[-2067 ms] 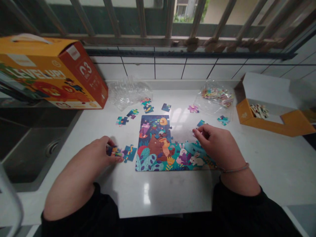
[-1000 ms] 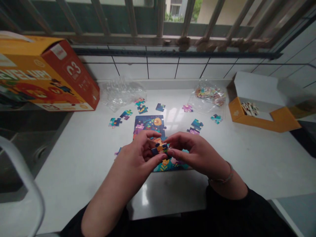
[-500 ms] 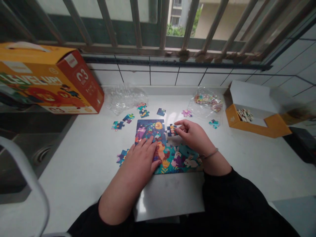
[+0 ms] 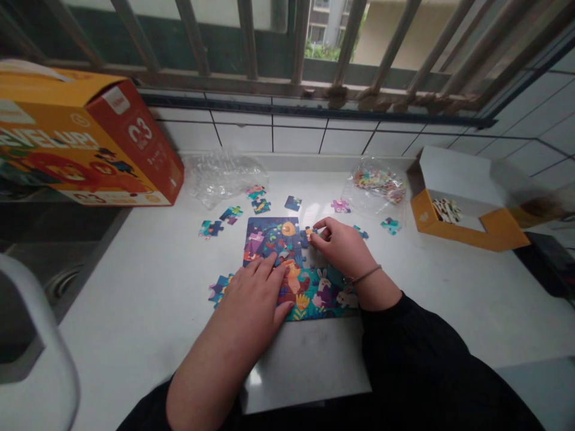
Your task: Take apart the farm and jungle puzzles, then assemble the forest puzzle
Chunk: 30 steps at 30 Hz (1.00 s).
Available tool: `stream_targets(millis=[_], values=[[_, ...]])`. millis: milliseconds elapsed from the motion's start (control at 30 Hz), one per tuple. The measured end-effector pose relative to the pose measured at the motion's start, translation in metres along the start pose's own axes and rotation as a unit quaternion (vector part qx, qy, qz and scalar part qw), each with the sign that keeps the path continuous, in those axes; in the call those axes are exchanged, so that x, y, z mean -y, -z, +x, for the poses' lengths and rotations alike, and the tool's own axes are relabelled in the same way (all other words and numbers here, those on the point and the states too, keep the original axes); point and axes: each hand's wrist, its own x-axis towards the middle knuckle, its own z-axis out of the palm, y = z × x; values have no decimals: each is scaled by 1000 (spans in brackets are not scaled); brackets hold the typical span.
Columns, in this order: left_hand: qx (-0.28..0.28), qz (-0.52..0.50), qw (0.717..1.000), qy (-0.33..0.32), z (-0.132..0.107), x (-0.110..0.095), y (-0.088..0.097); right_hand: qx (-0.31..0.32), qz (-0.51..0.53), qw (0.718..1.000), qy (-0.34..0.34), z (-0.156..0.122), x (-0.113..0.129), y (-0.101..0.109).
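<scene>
A partly joined jigsaw puzzle point(image 4: 272, 230) with rabbits and other animals lies on the white counter. My left hand point(image 4: 256, 284) rests flat over its left part, fingers stretched out. At the upper right of the joined part, my right hand point(image 4: 339, 242) pinches a dark blue and orange puzzle piece point(image 4: 308, 235) between thumb and forefinger. That piece sits against the edge of the joined section; whether it is locked in, I cannot tell. Loose pieces lie around, among them a pink piece point(image 4: 341, 206), a dark blue piece point(image 4: 293, 203) and a teal piece point(image 4: 390, 225).
An orange box point(image 4: 135, 143) stands at the left by the sink point(image 4: 27, 287). Along the wall lie a crumpled clear bag point(image 4: 220, 176) and a bag of pieces point(image 4: 380, 182). An opened small box point(image 4: 467, 224) holds more pieces at the right. Window bars rise behind.
My right hand has moved slightly left, bringing the pinched piece up to the joined section. A teal piece behind that hand has come into view. My left hand stays on the puzzle.
</scene>
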Motion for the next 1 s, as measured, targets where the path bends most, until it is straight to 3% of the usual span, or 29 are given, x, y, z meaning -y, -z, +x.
stream_targets(millis=[267,500,833,1000], values=[[-15,-11,1000,-1,-1,0,-2,-1,-24,1000,6,-4,5,-1],[2,-10,1000,1,0,-2,1,-35,-116,992,37,-8,7,-4],[-16,-20,999,-24,1,0,0,-12,-81,990,111,-9,9,-9],[-10,-17,999,-27,1,-1,4,0,-83,991,106,-7,8,-10]])
